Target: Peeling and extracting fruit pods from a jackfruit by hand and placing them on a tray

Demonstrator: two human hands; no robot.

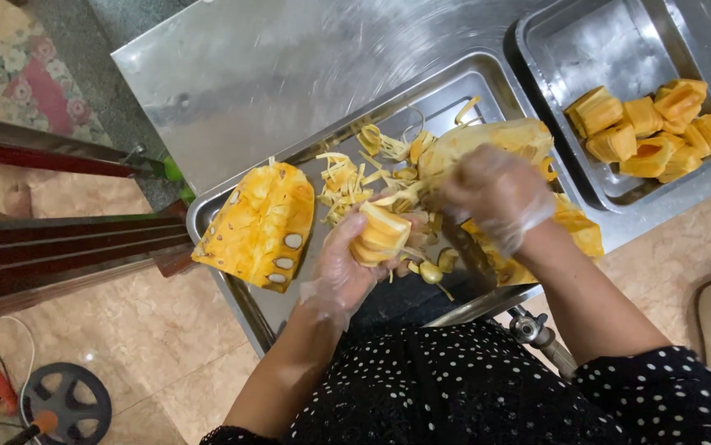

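No packages, labels, signs (or screens).

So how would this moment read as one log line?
left hand: holds jackfruit pod | right hand: on jackfruit chunk | tray: cut wedge

Left hand (355, 255): gloved, palm up, fingers curled closed | Right hand (495, 194): gloved, knuckles up, clenched, blurred | Forearms: bare, angled inward.

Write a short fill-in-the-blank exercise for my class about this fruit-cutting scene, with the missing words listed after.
1. The left hand holds a yellow fruit ____.
2. Both hands wear clear plastic ____.
3. The cleaned pods lie in the ____ steel tray.
4. The right hand rests on a big fruit chunk in the ____ tray.

Missing words: pod; gloves; far; near
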